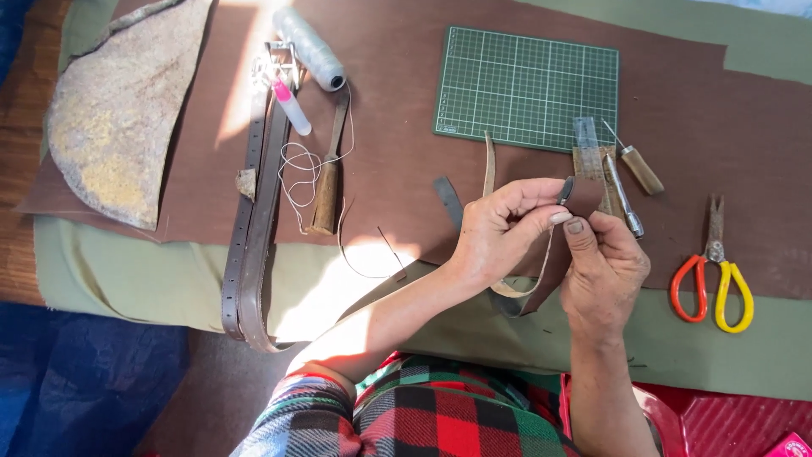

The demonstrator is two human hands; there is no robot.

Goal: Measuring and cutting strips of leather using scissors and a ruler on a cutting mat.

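Observation:
My left hand (499, 230) and my right hand (602, 269) meet in the middle of the view, both pinching a narrow brown leather strap (584, 195) folded into a loop at its top end. The strap's lower part (541, 283) curves down between my hands and its pale underside shows. A second thin strip (488, 165) sticks up behind my left hand. Both hands hover above a brown leather sheet (397, 152) spread over olive cloth (127, 271).
A green cutting mat (526, 87) lies at the back. To the right lie an awl (639, 167), a metal tool (624, 199) and red-and-yellow scissors (712, 279). On the left lie a long belt (254, 220), a thread spool (310, 48), a wooden-handled tool (326, 190) and a rough hide piece (118, 110).

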